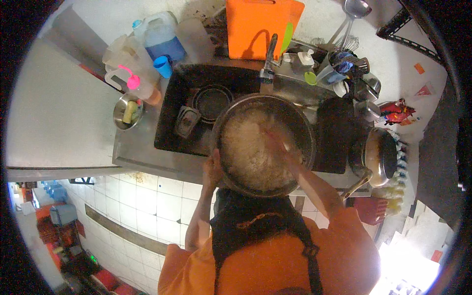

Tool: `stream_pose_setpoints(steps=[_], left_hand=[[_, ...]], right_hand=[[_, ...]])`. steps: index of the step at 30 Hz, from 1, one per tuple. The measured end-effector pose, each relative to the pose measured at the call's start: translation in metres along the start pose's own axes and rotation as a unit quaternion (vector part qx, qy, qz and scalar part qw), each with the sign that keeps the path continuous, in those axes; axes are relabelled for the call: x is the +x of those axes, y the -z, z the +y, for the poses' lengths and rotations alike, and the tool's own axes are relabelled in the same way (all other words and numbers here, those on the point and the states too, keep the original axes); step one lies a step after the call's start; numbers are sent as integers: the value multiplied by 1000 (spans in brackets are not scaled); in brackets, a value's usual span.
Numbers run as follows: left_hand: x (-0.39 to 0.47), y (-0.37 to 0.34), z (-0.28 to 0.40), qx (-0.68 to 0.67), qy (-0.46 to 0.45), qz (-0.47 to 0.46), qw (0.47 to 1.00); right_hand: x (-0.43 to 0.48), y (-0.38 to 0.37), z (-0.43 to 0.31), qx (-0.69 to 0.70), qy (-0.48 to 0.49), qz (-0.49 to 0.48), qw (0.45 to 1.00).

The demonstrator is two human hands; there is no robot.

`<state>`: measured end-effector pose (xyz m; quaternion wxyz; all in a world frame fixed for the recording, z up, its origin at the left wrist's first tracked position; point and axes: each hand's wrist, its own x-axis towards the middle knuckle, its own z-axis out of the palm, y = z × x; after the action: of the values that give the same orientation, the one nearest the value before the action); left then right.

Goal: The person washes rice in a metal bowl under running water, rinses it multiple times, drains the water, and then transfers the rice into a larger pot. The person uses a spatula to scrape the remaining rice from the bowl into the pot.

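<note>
A large round metal bowl (299, 118) sits in front of me, over the divide between the two sink basins. It holds a pale, grainy mass (243, 147) that looks like rice, perhaps in water. My left hand (212, 167) grips the bowl's rim on the left, with the thumb up along the edge. My right hand (276, 142) reaches into the bowl from the right and is down in the pale grains. Blur hides how its fingers are set. Just beyond the bowl's far rim stands the faucet (271, 61).
The left basin (171, 110) holds a dark round pan (212, 103) and a small rectangular container (187, 121). A steel bowl (120, 120) with sponges stands left. Behind are jugs (162, 40) and an orange cutting board (245, 33). Pans (379, 158) stand right, past the dark right basin (333, 140).
</note>
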<state>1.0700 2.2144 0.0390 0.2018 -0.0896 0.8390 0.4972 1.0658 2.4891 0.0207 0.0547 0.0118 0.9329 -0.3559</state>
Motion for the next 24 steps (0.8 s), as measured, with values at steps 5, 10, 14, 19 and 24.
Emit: stream_pose_setpoints(steps=[5, 10, 14, 19, 24], left_hand=[[12, -13, -30, 38, -148, 97, 984], [25, -16, -55, 161, -228, 109, 954], [1, -6, -6, -15, -42, 57, 997], [5, -18, -19, -44, -46, 87, 994], [-10, 0, 23, -23, 38, 31, 999]], right_hand=[[12, 51, -20, -17, 38, -111, 993], [11, 88, 108, -223, -29, -284, 932], [-91, 39, 104, -307, 49, -276, 910], [-118, 42, -16, -280, 174, -19, 944], [-94, 33, -21, 154, -177, -94, 967]])
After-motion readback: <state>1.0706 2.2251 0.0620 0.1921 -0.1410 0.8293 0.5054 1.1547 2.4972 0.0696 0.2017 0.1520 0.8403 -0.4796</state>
